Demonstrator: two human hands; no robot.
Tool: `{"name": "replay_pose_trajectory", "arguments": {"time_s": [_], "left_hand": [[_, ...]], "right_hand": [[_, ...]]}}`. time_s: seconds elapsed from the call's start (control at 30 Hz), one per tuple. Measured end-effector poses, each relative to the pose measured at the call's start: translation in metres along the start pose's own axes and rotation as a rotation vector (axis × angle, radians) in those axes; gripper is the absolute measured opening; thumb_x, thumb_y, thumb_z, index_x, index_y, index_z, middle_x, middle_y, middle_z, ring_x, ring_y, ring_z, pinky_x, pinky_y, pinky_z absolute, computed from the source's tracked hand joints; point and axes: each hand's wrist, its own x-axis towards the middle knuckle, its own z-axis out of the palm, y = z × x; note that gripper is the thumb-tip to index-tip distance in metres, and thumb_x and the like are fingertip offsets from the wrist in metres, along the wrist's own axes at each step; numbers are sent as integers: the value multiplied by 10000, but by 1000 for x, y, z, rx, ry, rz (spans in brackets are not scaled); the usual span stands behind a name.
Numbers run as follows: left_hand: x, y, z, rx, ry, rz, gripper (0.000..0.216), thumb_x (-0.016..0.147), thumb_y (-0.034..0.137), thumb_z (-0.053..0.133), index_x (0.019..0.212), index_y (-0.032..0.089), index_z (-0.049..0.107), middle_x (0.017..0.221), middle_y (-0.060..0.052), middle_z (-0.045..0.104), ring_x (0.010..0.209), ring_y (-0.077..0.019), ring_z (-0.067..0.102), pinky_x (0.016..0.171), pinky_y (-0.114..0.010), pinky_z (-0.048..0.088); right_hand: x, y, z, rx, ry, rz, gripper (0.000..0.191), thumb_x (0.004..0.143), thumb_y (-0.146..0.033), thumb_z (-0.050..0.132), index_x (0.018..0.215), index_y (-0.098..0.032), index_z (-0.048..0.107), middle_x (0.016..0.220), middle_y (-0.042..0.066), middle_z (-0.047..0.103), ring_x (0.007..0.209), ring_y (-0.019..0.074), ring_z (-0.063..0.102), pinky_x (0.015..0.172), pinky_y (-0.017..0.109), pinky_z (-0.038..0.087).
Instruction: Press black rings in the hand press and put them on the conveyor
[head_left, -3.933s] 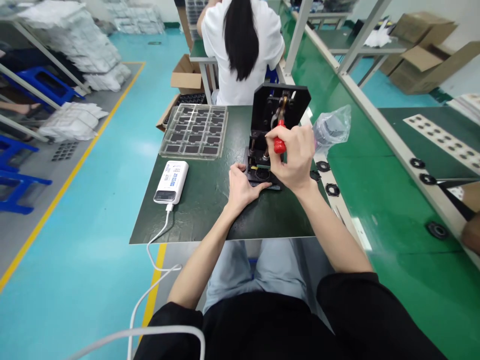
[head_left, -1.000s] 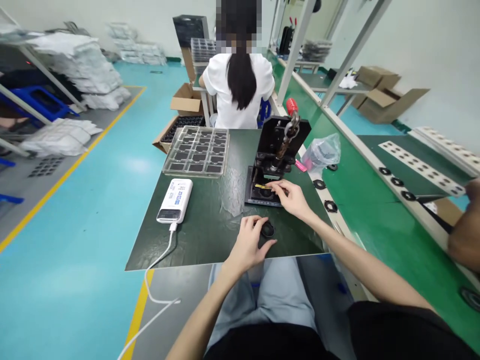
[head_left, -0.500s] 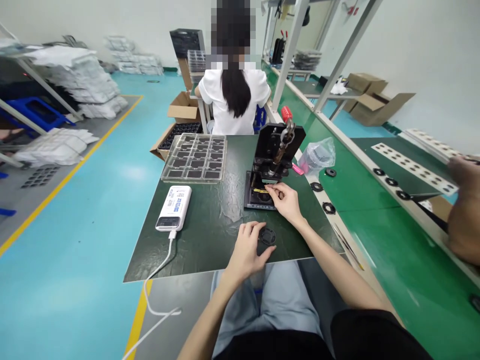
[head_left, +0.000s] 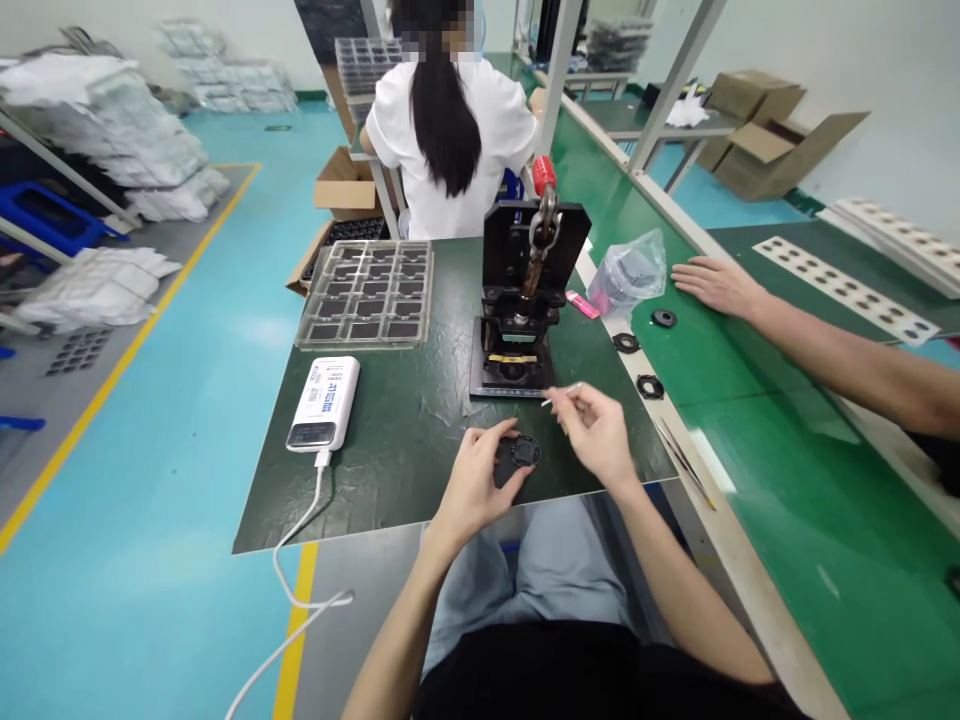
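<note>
Blue print on the power bank (head_left: 324,402) seems too blurred to read.

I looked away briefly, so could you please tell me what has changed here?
The right hand let go of the lever, now raised, and came back holding a thin strip. The left hand left the press for a black disc. A co-worker's hand reached onto the belt. The tray and power bank stayed.

White power bank (head_left: 323,402) with cable (head_left: 289,585), clear tray (head_left: 361,343) — perhaps holding dark parts, crumpled plastic bag (head_left: 628,272)
</note>
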Motion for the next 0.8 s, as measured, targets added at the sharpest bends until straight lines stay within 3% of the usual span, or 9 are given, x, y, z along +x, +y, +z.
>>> {"name": "replay_pose_trajectory", "arguments": {"time_s": [0.1,0.2,0.43,0.8], "left_hand": [[0,3,2,24,-9,5,598,902,213,727,1445,210,479,1243,-94,728,1088,-257,630,813,-373,586],[0,7,1,34,-20,3,593,915,219,704,1458,205,468,1231,-98,726,1099,-262,650,860,-394,588],[0,8,3,40,-9,-13,587,898,204,720,1436,215,486,1211,-91,730,1045,-248,674,863,-386,589],[-1,9,4,15,8,-6,589,882,175,733,1420,196,496,1186,-97,736,1089,-260,670,946,-417,574]], "right_hand": [[-31,5,1,0,-6,87,432,950,-583,647,795,-181,672,726,47,687,623,140,617,557,239,495],[-45,9,6,-114,-25,40,407,992,-535,598,797,-187,680,752,50,690,595,128,586,510,233,447],[-41,12,12,-300,-36,-62,376,1040,-471,534,789,-212,644,771,47,683,613,137,594,544,250,461],[-46,13,14,-396,-46,-135,276,1043,-316,527,794,-210,584,773,28,652,629,126,598,605,247,467]]}}
